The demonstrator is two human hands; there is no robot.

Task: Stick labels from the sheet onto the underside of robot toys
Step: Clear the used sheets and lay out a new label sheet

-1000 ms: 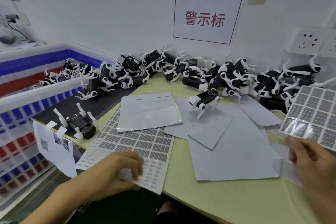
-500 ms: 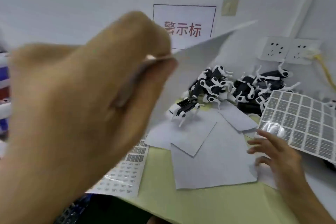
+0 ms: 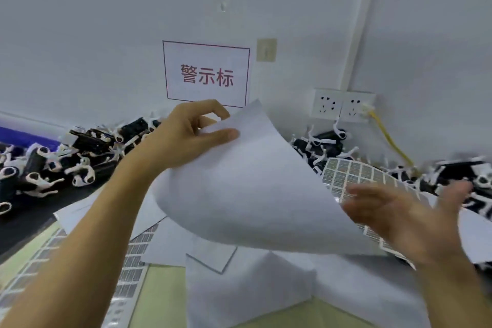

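Observation:
My left hand pinches the top corner of a blank white backing sheet and holds it up, curled, over the middle of the table. My right hand, blurred, has spread fingers and sits at the sheet's right edge, over a label sheet with a grid of barcode labels. Another label sheet lies flat at the lower left under my left forearm. Black and white robot toys are heaped along the wall at the left and right. The lifted sheet hides the table's centre.
Several blank white sheets overlap on the pale green table. A red-lettered sign and wall sockets with a yellow cable are on the white wall. A dark mat lies at the left.
My left hand left the lower-left label sheet, took a blank sheet and swung it up and forward. My right hand went from the table toward that sheet's right edge. The view tilted upward.

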